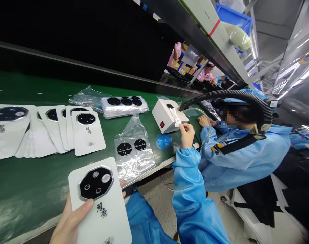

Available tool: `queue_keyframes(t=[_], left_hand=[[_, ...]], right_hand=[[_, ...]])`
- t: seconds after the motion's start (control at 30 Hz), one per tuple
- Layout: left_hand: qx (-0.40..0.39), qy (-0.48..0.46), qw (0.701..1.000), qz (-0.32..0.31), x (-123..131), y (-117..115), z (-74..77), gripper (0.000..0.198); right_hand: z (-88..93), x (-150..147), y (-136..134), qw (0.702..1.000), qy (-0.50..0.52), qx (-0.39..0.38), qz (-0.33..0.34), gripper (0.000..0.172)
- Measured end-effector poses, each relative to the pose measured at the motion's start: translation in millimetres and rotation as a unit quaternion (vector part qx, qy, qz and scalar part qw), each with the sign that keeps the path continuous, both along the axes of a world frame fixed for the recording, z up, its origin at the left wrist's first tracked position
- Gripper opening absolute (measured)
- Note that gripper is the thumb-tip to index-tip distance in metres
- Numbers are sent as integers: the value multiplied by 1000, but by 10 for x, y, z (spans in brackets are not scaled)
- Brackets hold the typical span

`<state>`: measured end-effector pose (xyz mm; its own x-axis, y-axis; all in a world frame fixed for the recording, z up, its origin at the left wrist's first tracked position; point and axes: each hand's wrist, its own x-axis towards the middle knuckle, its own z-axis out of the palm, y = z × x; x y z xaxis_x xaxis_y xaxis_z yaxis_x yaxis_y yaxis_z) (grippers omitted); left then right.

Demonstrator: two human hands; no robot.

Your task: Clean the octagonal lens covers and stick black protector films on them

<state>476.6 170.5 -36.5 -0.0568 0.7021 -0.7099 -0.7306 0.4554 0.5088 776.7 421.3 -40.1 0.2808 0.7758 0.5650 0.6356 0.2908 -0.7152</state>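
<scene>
White phone back cover (112,210), nearest, gripped in left hand (70,222), thumb (83,209) against edge of octagonal camera panel (92,181). Right hand (186,135) pinches white strip (176,118) at switch box (160,113). Risk: sliding thumb could smudge lenses (106,178); uneven tug could tear strip. Cover lies left of right hand, well apart.

Smooth white panel (111,203), glossy camera plate (96,182), crinkled clear plastic bag (135,161); smooth green surface (42,189), ribbed plastic-looking hose (225,94), sheeny cloth sleeve (188,189)

Pretty shiny blue workwear (192,184)
Right sleeve (198,206) loose and crinkly, cuff (186,154) gathered snug, blue fabric (145,217) on the lap too
</scene>
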Motion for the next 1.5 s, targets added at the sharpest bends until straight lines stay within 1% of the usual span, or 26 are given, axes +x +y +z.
queue_keyframes(t=[0.1,0.17,0.23,0.3,0.37,0.43,0.47,0.5,0.57,0.6,0.63,0.67,0.7,0.77,0.9,1.0,1.13,1.23,1.27,1.33,1.43,1.5], left_hand=[[37,-16,999,-36,-46,-31,-143,110],[44,-28,998,-40,-55,-29,-170,112],[39,-34,998,-35,-39,-12,-98,105],[23,-31,999,-31,-2,8,50,99],[18,-27,999,-30,50,19,207,100],[33,-38,998,-36,104,17,313,102],[48,-50,997,-44,131,12,340,97],[68,-63,994,-57,155,6,350,87],[113,-78,987,-81,200,-6,332,65],[135,-79,984,-89,220,-10,311,59],[154,-77,981,-95,240,-10,285,57],[167,-74,978,-98,259,-9,259,61],[176,-70,977,-99,278,-5,233,66],[187,-62,976,-93,315,4,191,74],[193,-38,979,-61,376,18,157,76],[181,-21,982,-41,394,18,148,76],[164,-22,986,-23,390,9,108,75],[148,-41,988,-21,382,7,78,76],[141,-51,988,-22,378,9,76,77],[136,-78,987,-25,364,17,86,75],[145,-125,981,-44,327,34,120,60],[161,-144,974,-66,299,41,136,49]], right_hand=[[151,-23,-58,999,17,37,26,22],[327,-53,-171,996,35,67,57,21],[525,-103,-352,989,56,96,97,17],[682,-183,-581,980,76,113,145,14],[739,-300,-820,968,97,88,212,14],[673,-445,-1043,947,121,13,298,16],[602,-522,-1144,930,134,-32,341,16],[517,-597,-1238,910,148,-77,380,15],[340,-731,-1401,867,174,-151,442,14],[265,-787,-1467,847,185,-177,465,13],[205,-836,-1523,831,194,-196,482,13],[163,-879,-1566,820,200,-209,494,13],[139,-917,-1598,813,203,-215,502,14],[129,-984,-1635,810,202,-211,509,13],[147,-1091,-1670,819,212,-187,500,12],[118,-1136,-1691,814,233,-193,496,12],[50,-1148,-1712,796,273,-221,493,6],[18,-1129,-1728,773,313,-250,491,9],[16,-1118,-1734,773,314,-253,489,10],[24,-1091,-1744,793,293,-240,478,11],[64,-1048,-1762,829,253,-208,453,12],[95,-1028,-1779,837,249,-214,437,17]])
